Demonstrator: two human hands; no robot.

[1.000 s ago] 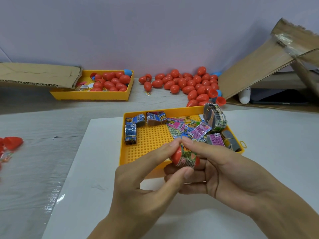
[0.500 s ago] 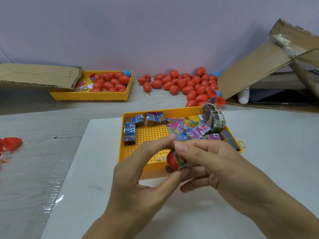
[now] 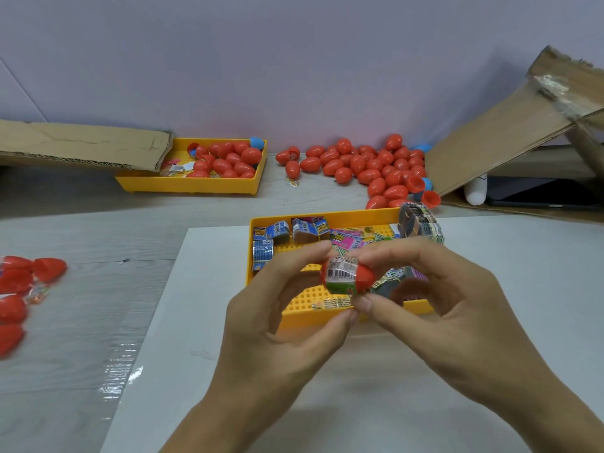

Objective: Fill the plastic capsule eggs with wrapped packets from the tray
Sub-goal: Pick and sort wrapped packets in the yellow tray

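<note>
both hands pinched one red capsule egg (image 3: pixel 359 277) above the yellow tray (image 3: pixel 327 215), a wrapped packet (image 3: pixel 341 271) bulging from it. the left hand (image 3: pixel 274 325) and right hand (image 3: pixel 434 305) each had a grip clamped on it. light, slick, stiff shell, probably; best squeezed at both ends.

Left hand (image 3: pixel 277 325) and right hand (image 3: pixel 434 308), forearms converging from below, meet fingertip to fingertip, each pinching the egg (image 3: pixel 348 276) between thumb and curled fingers.

Red egg half (image 3: pixel 362 278) stuffed with wrapped packet (image 3: pixel 340 275).
</note>
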